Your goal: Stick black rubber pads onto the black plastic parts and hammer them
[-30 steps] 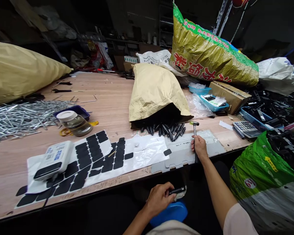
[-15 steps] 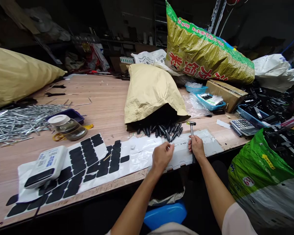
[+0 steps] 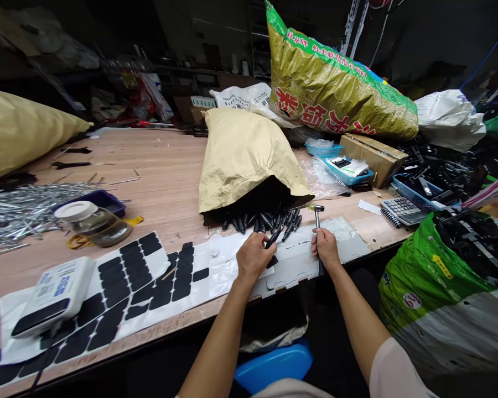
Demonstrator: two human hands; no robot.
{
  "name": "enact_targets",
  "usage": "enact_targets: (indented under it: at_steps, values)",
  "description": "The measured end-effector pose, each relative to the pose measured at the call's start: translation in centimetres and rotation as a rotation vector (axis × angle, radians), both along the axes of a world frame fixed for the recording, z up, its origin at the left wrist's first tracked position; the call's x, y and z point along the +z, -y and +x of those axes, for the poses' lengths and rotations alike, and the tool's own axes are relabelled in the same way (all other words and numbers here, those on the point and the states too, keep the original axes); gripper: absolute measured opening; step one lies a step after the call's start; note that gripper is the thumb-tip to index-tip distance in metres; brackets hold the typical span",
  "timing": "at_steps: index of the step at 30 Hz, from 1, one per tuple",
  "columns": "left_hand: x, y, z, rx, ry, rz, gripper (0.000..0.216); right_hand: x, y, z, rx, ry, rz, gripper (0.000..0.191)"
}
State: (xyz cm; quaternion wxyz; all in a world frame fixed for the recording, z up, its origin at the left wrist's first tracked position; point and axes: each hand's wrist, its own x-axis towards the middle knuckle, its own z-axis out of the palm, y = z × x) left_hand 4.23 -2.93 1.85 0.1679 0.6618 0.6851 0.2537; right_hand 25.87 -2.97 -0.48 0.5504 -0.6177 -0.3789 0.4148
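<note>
My right hand (image 3: 327, 247) is wrapped round the handle of a small hammer (image 3: 317, 218), held upright with its head at the top and a yellowish face on the left. Between the fingertips of my left hand (image 3: 253, 255) is a slim black pointed piece (image 3: 273, 237), tilted up to the right. Just beyond, a heap of similar black pieces (image 3: 288, 221) spills from the dark mouth of a tan paper sack (image 3: 249, 155). A grey-white board (image 3: 340, 243) lies under and between both hands.
Sheets of black stickers (image 3: 185, 271), a white device (image 3: 58, 293) and a lidded jar (image 3: 95, 221) lie left, near a pile of metal rods (image 3: 20, 210). Rightward are a calculator (image 3: 402, 211), a blue basket (image 3: 348, 174), a cardboard box (image 3: 373, 155) and a green sack (image 3: 431, 271).
A black pointed piece now shows in my left hand, which has shifted slightly left in view. My right hand still grips the hammer. The whole view has swung a little to the right.
</note>
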Motion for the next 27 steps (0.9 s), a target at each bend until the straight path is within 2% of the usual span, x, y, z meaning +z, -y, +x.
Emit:
enact_targets:
  at_steps: [4,8,11,13,17,22,27]
  values:
    - [-1.3,0.6,-2.4,-0.205,0.015,0.046,0.010,0.3,-0.1,-0.1,-0.010,-0.005,-0.004,0.029]
    - [-2.4,0.3,-2.9,-0.235,0.096,0.053,0.016,1.5,1.2,-0.5,-0.010,-0.097,-0.009,0.037]
    - [-2.7,0.1,-2.9,-0.232,0.134,0.040,0.015,2.3,3.8,-1.1,0.070,-0.098,-0.007,0.044]
    - [-2.7,0.0,-2.8,-0.225,0.153,0.034,0.015,2.5,5.9,-1.6,0.191,-0.003,-0.003,0.045]
    - [-2.5,0.2,-2.8,-0.210,0.161,0.029,0.014,2.9,8.7,-3.0,0.350,0.384,0.062,0.033]
    - [-2.2,0.3,-2.6,-0.194,0.151,0.015,0.015,2.7,9.1,-4.0,0.351,0.693,0.167,0.029]
    - [-2.4,0.1,-2.6,-0.194,0.150,-0.005,0.016,2.3,8.8,-4.1,0.335,0.790,0.157,0.028]
